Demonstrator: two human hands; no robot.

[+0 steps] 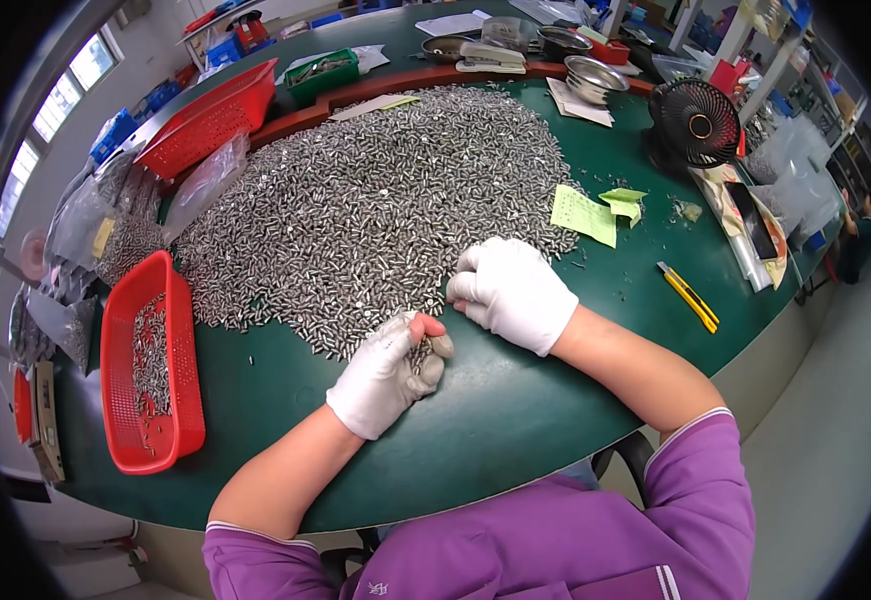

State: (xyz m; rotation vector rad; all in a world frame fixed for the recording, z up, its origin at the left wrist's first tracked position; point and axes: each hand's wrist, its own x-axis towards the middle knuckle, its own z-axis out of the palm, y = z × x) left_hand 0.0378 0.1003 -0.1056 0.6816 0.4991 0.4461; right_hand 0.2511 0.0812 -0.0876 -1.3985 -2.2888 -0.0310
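Observation:
A wide heap of small silvery metal pins (375, 200) covers the middle of the green table (455, 430). My left hand (380, 375), in a white glove with bare fingertips showing, is curled palm up at the near edge of the heap. Several metal pins (418, 354) lie in its cupped fingers. To its right, my gloved right hand (513, 296) rests over the heap's near right edge. Its fingers are bent together in a pinch, and whatever is between them is hidden.
A red basket (195, 340) with metal pins stands at left, near filled plastic bags (60, 325). Another red basket (210, 115) and a green bin (322, 75) sit behind. At right are green paper slips (583, 214), a yellow cutter (690, 300), a black fan (695, 124) and a phone (750, 220).

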